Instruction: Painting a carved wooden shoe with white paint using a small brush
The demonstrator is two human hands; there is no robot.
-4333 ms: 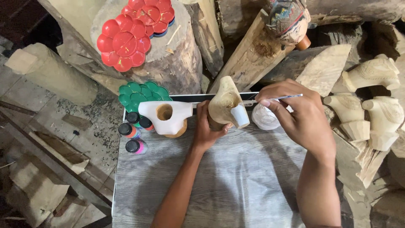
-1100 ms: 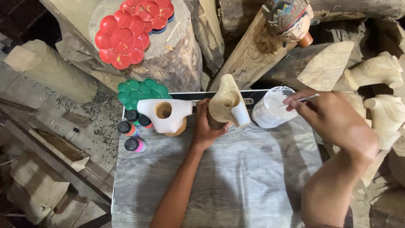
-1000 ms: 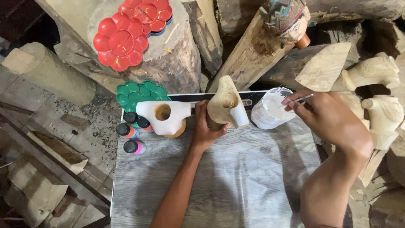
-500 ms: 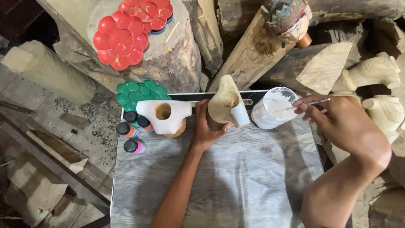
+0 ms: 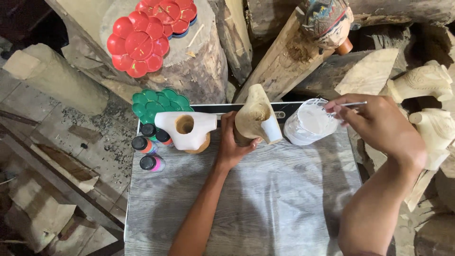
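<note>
My left hand (image 5: 234,144) grips an unpainted carved wooden figure (image 5: 254,117) that stands upright on the grey wood-grain tabletop (image 5: 246,208). One side of the figure is painted white. My right hand (image 5: 379,125) holds a thin paintbrush (image 5: 348,104) with its tip over the rim of a clear plastic cup of white paint (image 5: 310,122), just right of the figure. A second carved piece (image 5: 186,129), coated white, stands to the left of my left hand.
Three small paint bottles (image 5: 149,148) and a green flower-shaped palette (image 5: 156,103) sit at the table's left rear. Red palettes (image 5: 140,42) rest on a log stump. Unpainted carvings (image 5: 426,83) and a painted figure (image 5: 327,19) crowd the right and rear.
My right hand drew back from the wooden figure to the right and now holds the brush at the paint cup. My left hand and the figure have stayed put.
</note>
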